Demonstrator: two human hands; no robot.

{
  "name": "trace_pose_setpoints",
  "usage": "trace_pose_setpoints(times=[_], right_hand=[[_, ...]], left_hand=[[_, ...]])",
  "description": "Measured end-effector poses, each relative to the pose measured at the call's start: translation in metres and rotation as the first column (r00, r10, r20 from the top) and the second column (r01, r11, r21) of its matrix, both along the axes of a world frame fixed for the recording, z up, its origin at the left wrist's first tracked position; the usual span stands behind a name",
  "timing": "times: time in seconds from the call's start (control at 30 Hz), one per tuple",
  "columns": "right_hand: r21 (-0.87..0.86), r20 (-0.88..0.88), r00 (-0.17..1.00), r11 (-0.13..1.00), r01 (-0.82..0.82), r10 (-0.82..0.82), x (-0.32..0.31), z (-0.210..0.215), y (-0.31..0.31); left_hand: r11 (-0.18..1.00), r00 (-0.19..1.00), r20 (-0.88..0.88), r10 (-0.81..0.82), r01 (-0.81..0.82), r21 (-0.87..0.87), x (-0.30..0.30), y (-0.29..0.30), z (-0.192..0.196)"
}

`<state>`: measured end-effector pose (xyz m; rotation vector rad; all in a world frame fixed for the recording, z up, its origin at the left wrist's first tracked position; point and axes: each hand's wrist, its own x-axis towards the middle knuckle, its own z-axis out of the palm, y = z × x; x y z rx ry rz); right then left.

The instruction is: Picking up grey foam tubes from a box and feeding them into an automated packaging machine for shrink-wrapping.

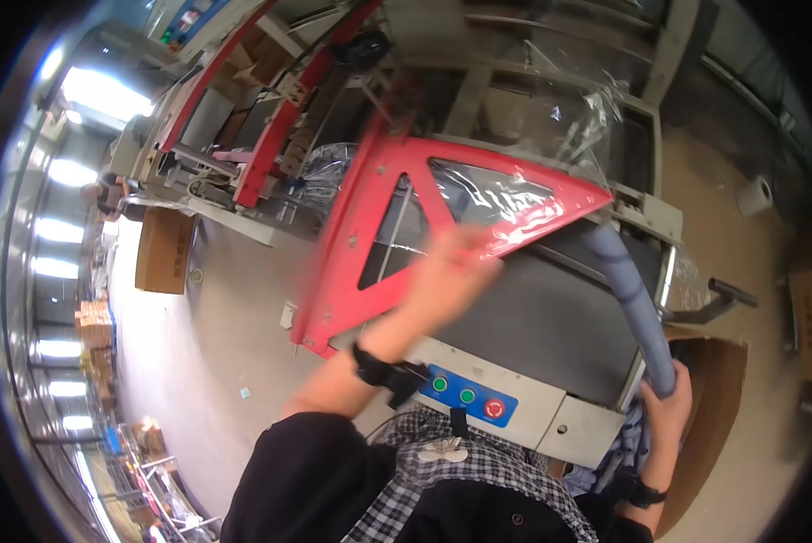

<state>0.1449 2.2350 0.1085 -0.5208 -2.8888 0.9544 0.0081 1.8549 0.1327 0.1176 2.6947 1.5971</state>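
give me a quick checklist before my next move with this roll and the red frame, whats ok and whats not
1. Right grip holds the grey-blue roll: ok, closed around its near end.
2. Left grip firm on the red triangular frame: cannot tell, it is blurred there.
3. Roll's far end apart from the frame's right tip: cannot tell, they look close.
4. Red stop button uncovered: ok, in plain view.
5. Clear film beyond the frame smooth: not ok, visibly wrinkled.
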Motion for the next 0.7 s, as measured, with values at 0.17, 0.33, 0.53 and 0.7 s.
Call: trace_pose_setpoints(times=[0.17, 0.33, 0.53, 0.7], right_hand=[[0.238, 0.055, 0.998, 0.971, 0.029, -0.043, 0.004, 0.000, 0.037], [0.464, 0.060, 0.993, 0.878, -0.120, 0.104, -0.042, -0.012, 0.045], [0.477, 0.050, 0.972, 0.849, -0.226, 0.230, -0.091, -0.010, 0.042], [0.452, 0.081, 0.952, 0.841, -0.299, 0.295, -0.131, -0.023, 0.020]], left_hand=[[0.535, 0.784, -0.022, 0.621, -0.444, -0.719, -0.034, -0.223, -0.019], [0.732, 0.519, 0.854, -0.029, -0.570, 0.372, -0.074, -0.311, -0.082], [0.661, 0.431, 0.751, 0.500, -0.750, -0.010, -0.056, -0.369, -0.144], [0.569, 0.372, 0.927, -0.040, -0.754, 0.328, -0.075, -0.295, -0.073]])
